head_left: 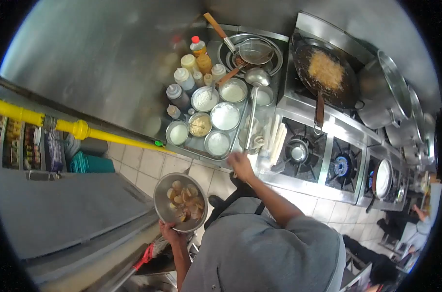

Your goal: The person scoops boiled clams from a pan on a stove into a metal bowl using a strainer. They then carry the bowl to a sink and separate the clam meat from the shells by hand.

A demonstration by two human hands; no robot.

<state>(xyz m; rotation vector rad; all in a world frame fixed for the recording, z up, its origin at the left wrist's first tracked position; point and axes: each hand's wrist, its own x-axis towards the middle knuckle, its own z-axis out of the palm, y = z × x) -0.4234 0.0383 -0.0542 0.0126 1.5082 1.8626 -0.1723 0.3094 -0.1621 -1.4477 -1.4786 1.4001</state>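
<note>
My left hand (pixel 169 232) grips the lower rim of a round metal mixing bowl (pixel 158 209), held over the floor beside my body. Inside lie several tan and brown pieces that look like clams (pixel 184 197). My right hand (pixel 239 165) is at the counter's front edge, just below the handle end of a metal ladle (pixel 253 109). Its fingers are small and blurred, so their grip is unclear. Several round containers stand near it, among them a tub of white powder (pixel 225 117) and one of chopped pale-yellow stuff (pixel 200 124).
Squeeze bottles (pixel 184 80) line the counter's left side. A strainer (pixel 256 51) rests over a wide pan. On the stove, a wok (pixel 323 73) holds browned food; a blue flame burns at one burner (pixel 341 166). A yellow pipe (pixel 79 129) crosses at left. Another person (pixel 418 228) is at far right.
</note>
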